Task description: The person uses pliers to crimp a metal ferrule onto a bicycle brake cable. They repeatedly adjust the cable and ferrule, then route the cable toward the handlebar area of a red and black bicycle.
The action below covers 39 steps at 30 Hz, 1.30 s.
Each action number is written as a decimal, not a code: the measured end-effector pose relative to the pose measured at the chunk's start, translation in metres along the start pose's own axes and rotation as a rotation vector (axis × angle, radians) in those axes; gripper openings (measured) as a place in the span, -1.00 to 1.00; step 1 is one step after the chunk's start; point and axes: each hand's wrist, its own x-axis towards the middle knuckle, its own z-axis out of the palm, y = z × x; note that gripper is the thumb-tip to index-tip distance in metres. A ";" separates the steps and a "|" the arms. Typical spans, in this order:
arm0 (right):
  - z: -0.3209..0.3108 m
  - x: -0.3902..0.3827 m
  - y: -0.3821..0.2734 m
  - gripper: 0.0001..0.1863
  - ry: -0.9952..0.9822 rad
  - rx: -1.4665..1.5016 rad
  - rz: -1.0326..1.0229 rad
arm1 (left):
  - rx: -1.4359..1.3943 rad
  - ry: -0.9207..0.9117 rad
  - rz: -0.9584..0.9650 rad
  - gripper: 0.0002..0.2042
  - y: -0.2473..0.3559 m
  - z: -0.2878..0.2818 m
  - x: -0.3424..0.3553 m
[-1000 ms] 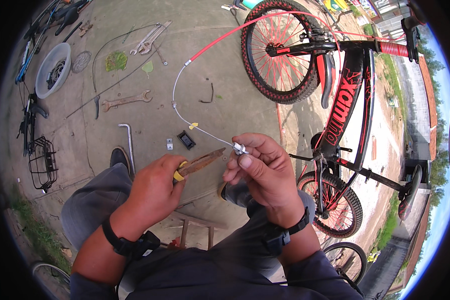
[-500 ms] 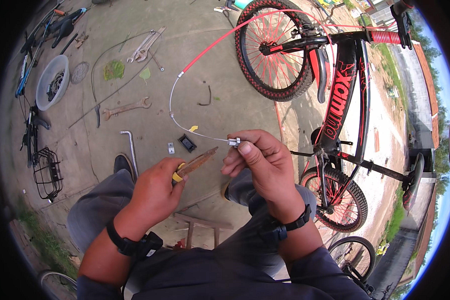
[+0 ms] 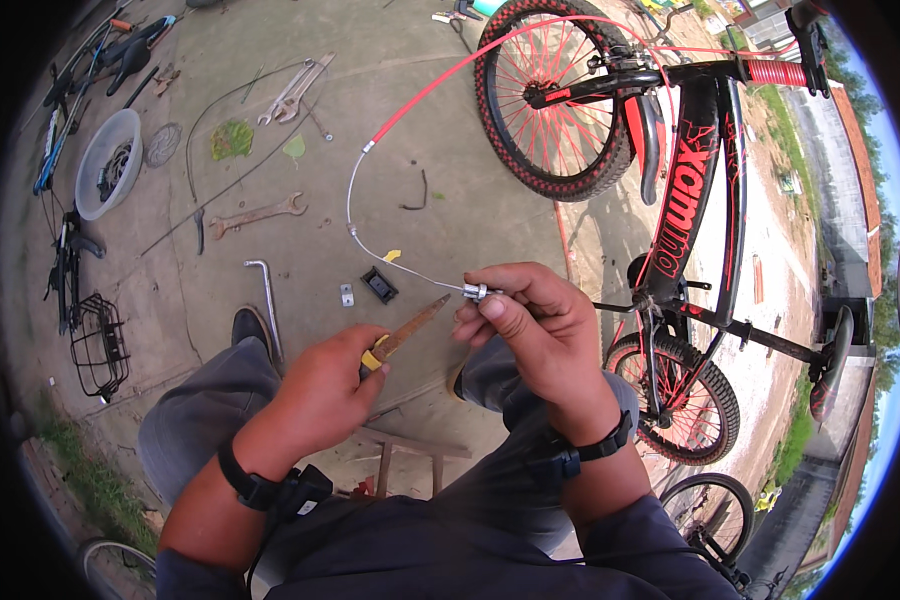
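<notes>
My left hand (image 3: 332, 388) is closed around a pair of rusty long-nose pliers (image 3: 410, 330) with a yellow grip, their tip pointing up and right. Between the thumb and fingers of my right hand (image 3: 550, 335) sits a small silver cable fitting (image 3: 476, 292). A bare brake cable (image 3: 349, 200) runs from this fitting in a loop to the red cable housing (image 3: 425, 92), which arcs over to the bike (image 3: 692, 170). The pliers' tip is close to the fitting, just left of it, with a small gap.
On the concrete lie a black rectangular part (image 3: 378, 285), a small metal plate (image 3: 347, 295), a bent rod wrench (image 3: 267, 310) and a rusty spanner (image 3: 260, 215). More spanners (image 3: 295, 92) lie farther off, near a white basin (image 3: 108, 165). A black wire basket (image 3: 100, 345) is at left.
My left hand and the pliers have moved slightly right, bringing the tip a little nearer the fitting. My right hand keeps its pinch on the fitting. The whole view has shifted slightly.
</notes>
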 end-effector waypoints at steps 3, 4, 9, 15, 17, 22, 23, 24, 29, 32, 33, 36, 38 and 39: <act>0.002 -0.001 0.001 -0.76 0.005 -0.053 -0.044 | -0.024 -0.013 0.016 -0.69 0.000 0.003 0.000; 0.003 -0.001 -0.001 -0.76 0.008 -0.089 -0.053 | -0.034 -0.009 0.018 -0.67 0.000 0.004 -0.001; 0.003 0.001 0.002 -0.74 0.006 -0.382 -0.179 | -0.032 0.012 -0.007 -0.62 0.000 0.007 -0.001; 0.007 0.004 0.003 -0.69 0.039 -0.605 -0.316 | -0.013 0.046 0.019 -0.61 0.002 0.009 -0.002; 0.008 0.006 0.001 -0.70 0.042 -0.676 -0.368 | -0.006 0.052 0.016 -0.61 0.005 0.008 -0.003; 0.009 0.006 0.001 -0.74 0.029 -0.705 -0.426 | 0.064 0.104 0.052 -0.62 0.005 0.009 -0.003; 0.009 0.006 0.001 -0.74 0.030 -0.701 -0.426 | 0.074 0.116 0.064 -0.63 0.005 0.010 -0.003; 0.009 0.006 0.002 -0.74 0.035 -0.697 -0.421 | 0.084 0.116 0.071 -0.63 0.004 0.011 -0.003; 0.010 0.004 0.002 -0.75 0.049 -0.662 -0.397 | 0.109 0.118 0.076 -0.66 0.005 0.013 -0.002; 0.008 0.004 0.002 -0.76 0.040 -0.666 -0.391 | 0.128 0.136 0.086 -0.67 0.005 0.015 -0.002; 0.009 0.003 0.003 -0.77 0.043 -0.656 -0.375 | 0.126 0.140 0.088 -0.68 0.004 0.015 -0.002; 0.009 0.001 0.004 -0.78 0.053 -0.638 -0.347 | 0.122 0.144 0.095 -0.67 0.003 0.017 -0.002; 0.009 0.001 0.005 -0.78 0.051 -0.636 -0.360 | 0.127 0.145 0.093 -0.67 0.003 0.017 -0.002; 0.008 0.001 0.005 -0.78 0.046 -0.642 -0.358 | 0.128 0.144 0.089 -0.67 0.003 0.017 -0.002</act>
